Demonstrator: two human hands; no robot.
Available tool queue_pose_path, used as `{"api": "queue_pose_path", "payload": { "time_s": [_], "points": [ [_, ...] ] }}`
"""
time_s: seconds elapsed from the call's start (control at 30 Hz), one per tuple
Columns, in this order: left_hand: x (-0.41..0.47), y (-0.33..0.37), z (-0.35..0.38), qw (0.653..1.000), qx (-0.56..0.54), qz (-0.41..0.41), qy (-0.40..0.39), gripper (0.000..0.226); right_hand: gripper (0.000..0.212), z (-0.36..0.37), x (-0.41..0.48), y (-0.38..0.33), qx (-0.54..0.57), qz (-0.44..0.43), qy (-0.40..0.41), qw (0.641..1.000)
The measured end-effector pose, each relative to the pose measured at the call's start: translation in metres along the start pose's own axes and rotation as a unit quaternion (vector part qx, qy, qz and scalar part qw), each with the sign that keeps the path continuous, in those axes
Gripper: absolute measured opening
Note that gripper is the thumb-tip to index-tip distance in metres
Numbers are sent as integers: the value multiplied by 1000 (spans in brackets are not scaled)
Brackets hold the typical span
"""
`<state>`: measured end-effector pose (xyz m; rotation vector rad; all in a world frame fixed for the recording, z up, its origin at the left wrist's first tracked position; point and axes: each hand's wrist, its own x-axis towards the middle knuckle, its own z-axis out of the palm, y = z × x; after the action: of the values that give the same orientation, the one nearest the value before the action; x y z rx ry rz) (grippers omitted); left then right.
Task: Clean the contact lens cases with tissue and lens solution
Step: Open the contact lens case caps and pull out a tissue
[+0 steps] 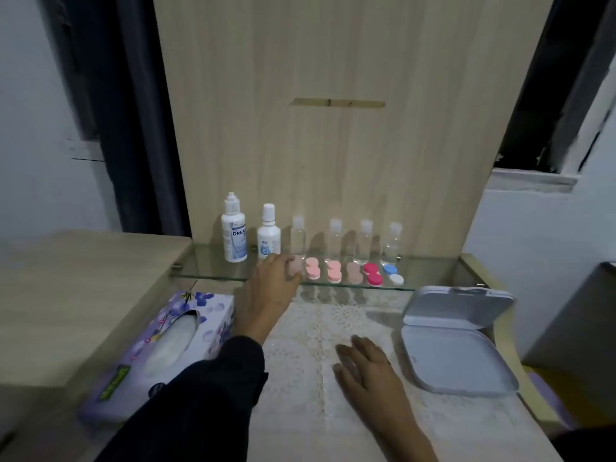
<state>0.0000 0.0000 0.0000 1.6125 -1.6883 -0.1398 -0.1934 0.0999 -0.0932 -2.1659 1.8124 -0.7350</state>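
Note:
Several contact lens cases stand in a row on the glass shelf: a pale pink case, a pink case, a pink-and-white case, a beige-pink case, a magenta case and a blue-and-white case. My left hand reaches onto the shelf, its fingers and thumb pinching the pale pink case at the row's left end. My right hand lies flat on the lace cloth. Two white solution bottles stand behind. A purple floral tissue box lies at the left.
Several small clear bottles stand behind the cases against the wooden back panel. An open grey hinged box sits at the right of the cloth. A wooden side surface rises at the left.

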Motion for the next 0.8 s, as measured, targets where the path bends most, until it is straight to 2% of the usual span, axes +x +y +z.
{"api": "queue_pose_path", "payload": {
  "time_s": [0.1, 0.2, 0.3, 0.37, 0.43, 0.53, 0.67, 0.8],
  "points": [
    [4, 1, 2, 998, 64, -9, 4, 37, 41, 1, 3, 5, 7, -6, 11, 1000],
    [4, -1, 6, 998, 65, -8, 13, 33, 41, 5, 4, 7, 15, -15, 22, 1000],
    [-5, -8, 6, 999, 20, -3, 46, 29, 41, 5, 5, 9, 26, -10, 31, 999],
    [-22, -13, 5, 995, -51, 0, 87, 27, 41, 6, 5, 10, 30, -10, 32, 999],
    [-49, -18, 8, 989, -111, 16, 96, 28, 42, 6, 5, 10, 37, -10, 28, 999],
    [-90, -32, 18, 986, -160, 45, -7, 33, 46, 6, 5, 11, 52, -6, 30, 998],
    [-110, -46, 26, 970, -171, 71, -160, 36, 42, 6, 3, 10, 44, -17, 39, 998],
    [-105, -45, 24, 960, -172, 86, -203, 40, 49, -1, 1, 3, 71, -70, 54, 994]
  ]
}}
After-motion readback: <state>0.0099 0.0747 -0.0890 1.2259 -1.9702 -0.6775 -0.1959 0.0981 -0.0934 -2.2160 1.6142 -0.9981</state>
